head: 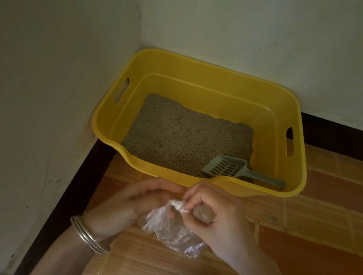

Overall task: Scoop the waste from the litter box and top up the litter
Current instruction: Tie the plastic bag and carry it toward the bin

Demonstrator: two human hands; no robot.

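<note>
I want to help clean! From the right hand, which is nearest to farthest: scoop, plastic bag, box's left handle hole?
1. plastic bag, pinched in the right hand.
2. scoop, just beyond, to the right.
3. left handle hole, far-left wall.

Left hand (141, 204), right hand (217, 218), both pinching

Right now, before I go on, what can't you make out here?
Head view only:
- What the plastic bag holds: crumpled film, the left hand and the right hand cover it.
- Waste in the litter: grains too small, light too dim.
- Lower edge of the scoop: behind the near rim of the litter box.
</note>
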